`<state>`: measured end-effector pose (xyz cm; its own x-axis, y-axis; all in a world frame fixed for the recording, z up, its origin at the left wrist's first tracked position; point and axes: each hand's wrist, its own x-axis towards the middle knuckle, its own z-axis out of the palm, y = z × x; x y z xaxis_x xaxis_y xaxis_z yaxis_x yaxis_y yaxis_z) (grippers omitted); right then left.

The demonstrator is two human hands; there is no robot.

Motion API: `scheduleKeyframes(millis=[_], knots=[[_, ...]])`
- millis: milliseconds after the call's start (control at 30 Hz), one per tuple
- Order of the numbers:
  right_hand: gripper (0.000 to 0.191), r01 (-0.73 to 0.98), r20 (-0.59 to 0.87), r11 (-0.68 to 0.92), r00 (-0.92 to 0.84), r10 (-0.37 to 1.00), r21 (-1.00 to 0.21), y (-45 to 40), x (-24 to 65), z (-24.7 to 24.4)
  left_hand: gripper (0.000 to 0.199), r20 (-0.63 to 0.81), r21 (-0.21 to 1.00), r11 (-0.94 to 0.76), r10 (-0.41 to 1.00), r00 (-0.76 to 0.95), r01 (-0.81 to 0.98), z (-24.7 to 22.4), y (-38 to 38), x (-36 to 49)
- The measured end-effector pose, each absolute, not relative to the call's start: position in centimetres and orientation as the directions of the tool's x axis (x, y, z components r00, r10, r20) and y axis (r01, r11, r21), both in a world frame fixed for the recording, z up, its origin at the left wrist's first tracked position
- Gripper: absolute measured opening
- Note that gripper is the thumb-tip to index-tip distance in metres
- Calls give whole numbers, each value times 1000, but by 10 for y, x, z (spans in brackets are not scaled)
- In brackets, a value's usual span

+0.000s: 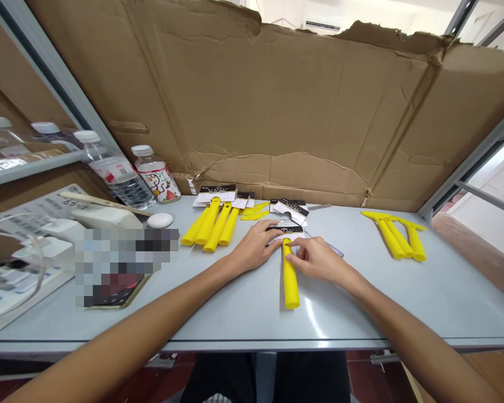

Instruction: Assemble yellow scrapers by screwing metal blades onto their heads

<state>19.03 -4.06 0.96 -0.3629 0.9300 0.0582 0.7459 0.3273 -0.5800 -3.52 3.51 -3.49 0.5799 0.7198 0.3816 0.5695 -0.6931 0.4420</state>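
Note:
A yellow tube-like handle (291, 282) lies upright in the picture at the middle of the grey table, its top end over a black-and-white card (292, 230). My left hand (258, 244) rests on the card's left side, fingers spread. With thumb and index finger, my right hand (315, 256) pinches the handle near its top end. Behind the hands are more cards (292, 210) and thin yellow strips (255, 212). To the left, several yellow handles (210, 224) lie with cards at their tops.
Yellow T-shaped pieces (399, 238) lie at the right. A metal tool (334, 249) is beside my right hand. Bottles (157, 176), a white round object (160, 220), chargers (59, 252) and a phone (126, 296) are at the left. Cardboard (277, 101) stands behind.

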Motion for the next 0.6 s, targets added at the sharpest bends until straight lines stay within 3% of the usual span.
scheduleKeyframes(millis=[100,300,433,600], knots=[[39,762,101,342,-346,933,-549,-45,194,5,47,391,400,-670,742,545,626,-28,23,-39],[49,846,231,411,-348,908,-339,-83,208,-15,55,310,302,-598,798,517,742,-26,-30,-69],[69,883,125,376,-355,927,-281,-106,204,-27,66,132,222,-552,834,536,804,-35,-61,-74],[73,933,-1,286,-293,956,-217,-110,189,-29,66,43,174,-501,864,501,848,-32,-73,-57]])
